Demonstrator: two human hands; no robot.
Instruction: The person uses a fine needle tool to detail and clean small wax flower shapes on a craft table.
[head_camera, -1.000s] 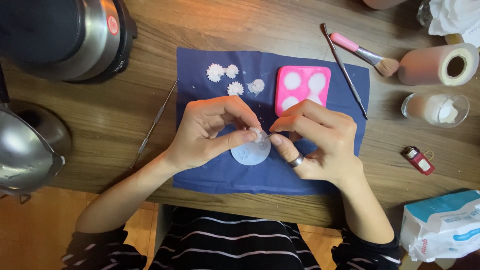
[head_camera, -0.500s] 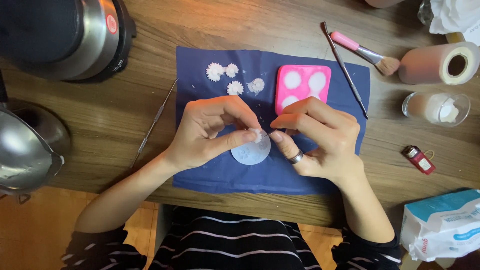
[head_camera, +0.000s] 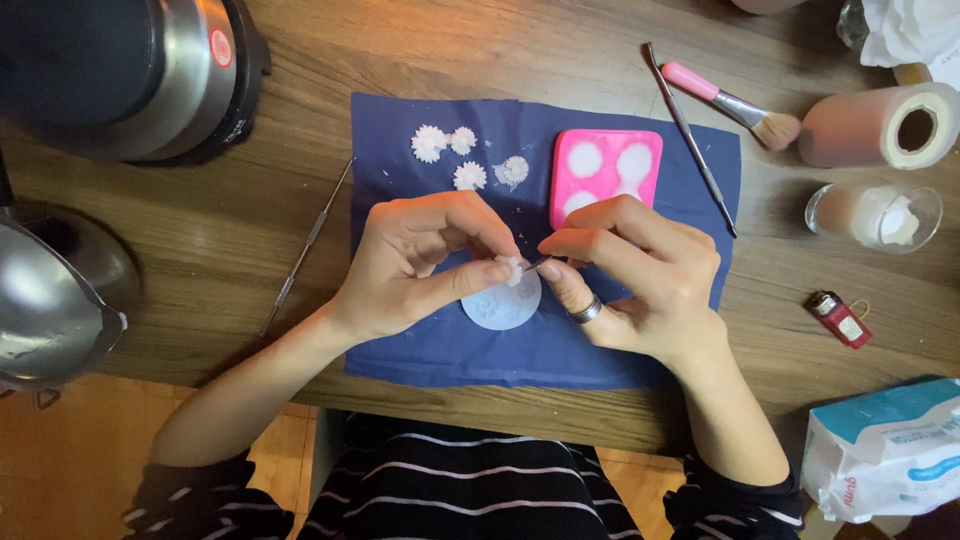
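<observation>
A tiny white flower piece (head_camera: 513, 265) sits pinched between the thumb and fingertips of the left hand (head_camera: 420, 265), held just above a round pale-blue mold (head_camera: 500, 300) that lies on the near middle of a dark blue cloth (head_camera: 420, 345). The right hand (head_camera: 630, 275), with a ring on 1 finger, has its thumb and forefinger pressed together on a thin metal pin (head_camera: 540, 263) whose tip meets the flower piece. Both hands hover close together over the cloth, fingertips almost touching.

On the far part of the cloth lie 4 small white flowers (head_camera: 462, 158), and to their right a pink rectangular mold (head_camera: 605, 170) with 3 pale round cavities showing. A long thin metal tool (head_camera: 690, 140) lies slanted across the cloth's far right corner, with a pink-handled brush (head_camera: 735, 105) just beyond it.

The cloth rests on a wooden table (head_camera: 820, 270). To the left of the cloth lies another slim metal tool (head_camera: 305, 245). Far left stands a dark round appliance with a steel band (head_camera: 130, 75), and nearer on the left a shiny metal bowl (head_camera: 50, 310). On the right are a pink roll (head_camera: 880, 125), a small glass cup (head_camera: 875, 215) holding something white, a small red lighter (head_camera: 838, 318), and at the near right corner a blue and white packet (head_camera: 885, 450).
</observation>
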